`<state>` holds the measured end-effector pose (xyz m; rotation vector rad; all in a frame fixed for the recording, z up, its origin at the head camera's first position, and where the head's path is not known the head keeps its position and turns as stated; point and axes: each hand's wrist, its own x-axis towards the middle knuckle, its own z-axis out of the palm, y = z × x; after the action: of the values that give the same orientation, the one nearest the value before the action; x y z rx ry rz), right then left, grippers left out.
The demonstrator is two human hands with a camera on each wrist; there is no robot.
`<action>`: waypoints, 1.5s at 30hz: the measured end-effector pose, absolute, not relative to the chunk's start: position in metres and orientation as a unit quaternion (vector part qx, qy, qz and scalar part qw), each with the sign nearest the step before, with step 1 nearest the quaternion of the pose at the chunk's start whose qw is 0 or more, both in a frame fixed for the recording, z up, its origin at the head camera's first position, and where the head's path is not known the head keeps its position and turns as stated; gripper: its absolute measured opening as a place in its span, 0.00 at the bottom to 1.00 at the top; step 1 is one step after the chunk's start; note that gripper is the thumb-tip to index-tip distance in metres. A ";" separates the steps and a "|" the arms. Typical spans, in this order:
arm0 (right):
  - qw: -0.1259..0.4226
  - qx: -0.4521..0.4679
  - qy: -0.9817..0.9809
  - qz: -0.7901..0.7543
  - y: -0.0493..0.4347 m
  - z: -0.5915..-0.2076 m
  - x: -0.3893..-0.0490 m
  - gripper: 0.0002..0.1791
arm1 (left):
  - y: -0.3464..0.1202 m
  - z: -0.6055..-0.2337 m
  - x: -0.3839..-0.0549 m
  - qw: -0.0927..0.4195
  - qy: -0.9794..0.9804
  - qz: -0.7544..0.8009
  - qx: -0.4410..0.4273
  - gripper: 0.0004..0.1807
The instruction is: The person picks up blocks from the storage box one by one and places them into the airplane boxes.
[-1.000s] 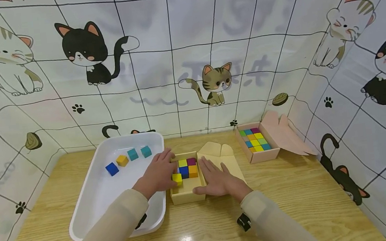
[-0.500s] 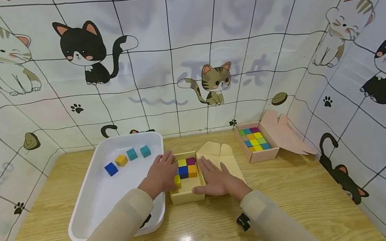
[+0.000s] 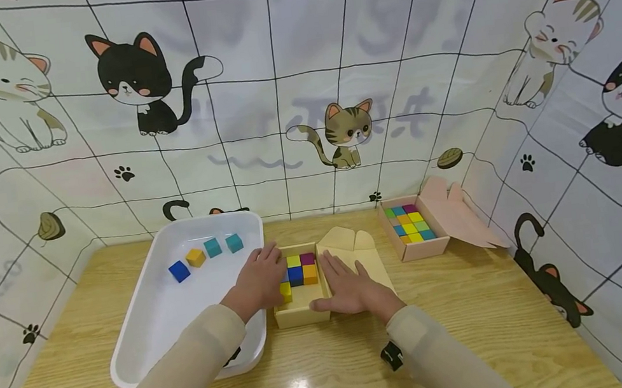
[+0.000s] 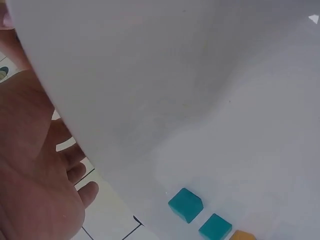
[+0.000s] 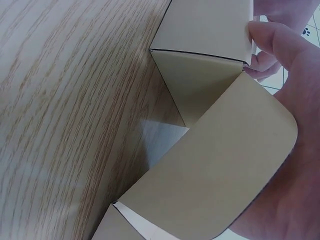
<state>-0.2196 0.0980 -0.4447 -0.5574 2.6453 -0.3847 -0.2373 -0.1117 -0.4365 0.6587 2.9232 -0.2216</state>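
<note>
A cream cardboard box (image 3: 303, 318) stands on the table with several coloured cubes in its back half. My left hand (image 3: 257, 277) lies over its left wall, thumb by a yellow cube (image 3: 285, 291) that it partly covers. Beside that cube are a blue cube (image 3: 295, 276) and an orange cube (image 3: 310, 275). In the left wrist view, the left fingers (image 4: 75, 156) are apart and loosely bent beyond the tray rim. My right hand (image 3: 350, 285) lies with extended fingers along the box's right wall and open lid (image 3: 375, 262), thumb at the box edge.
A white tray (image 3: 149, 340) on the left holds a blue cube (image 3: 179, 271), a yellow-orange cube (image 3: 195, 258) and two teal cubes (image 3: 212, 247). At the back right, a pink box (image 3: 427, 249) filled with cubes has its lid folded out. A cat-patterned sheet encloses the table.
The left hand has moved slightly right, and the yellow cube has gone down and left against the box's left side. The right hand stays in place.
</note>
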 end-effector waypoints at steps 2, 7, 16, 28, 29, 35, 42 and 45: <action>0.205 -0.201 0.948 -0.137 0.097 -0.444 -0.219 0.55 | -0.115 -0.435 -0.237 0.065 0.971 -0.053 0.222 0.28; 0.204 -0.206 0.947 -0.137 0.098 -0.442 -0.219 0.56 | -0.130 -0.421 -0.237 0.041 0.972 0.022 0.230 0.14; 0.200 -0.211 0.946 -0.141 0.098 -0.442 -0.218 0.55 | -0.180 -0.395 -0.224 0.002 0.974 0.058 0.220 0.12; 0.200 -0.213 0.945 -0.149 0.100 -0.445 -0.219 0.55 | -0.238 -0.399 -0.190 0.040 0.976 0.047 0.211 0.11; 0.199 -0.214 0.944 -0.151 0.100 -0.445 -0.219 0.55 | -0.241 -0.400 -0.187 0.042 0.976 0.041 0.210 0.11; 0.203 -0.216 0.943 -0.153 0.102 -0.447 -0.218 0.55 | -0.254 -0.409 -0.174 0.084 0.974 0.045 0.205 0.14; 0.204 -0.218 0.942 -0.155 0.103 -0.445 -0.218 0.55 | -0.260 -0.417 -0.163 0.148 0.970 0.073 0.178 0.17; 0.201 -0.217 0.943 -0.154 0.101 -0.443 -0.219 0.55 | -0.261 -0.419 -0.161 0.158 0.969 0.083 0.172 0.18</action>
<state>-0.2188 0.1010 -0.4435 -0.6070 2.6343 -0.4312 -0.1608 -0.2607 -0.4191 0.4918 2.7711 0.2387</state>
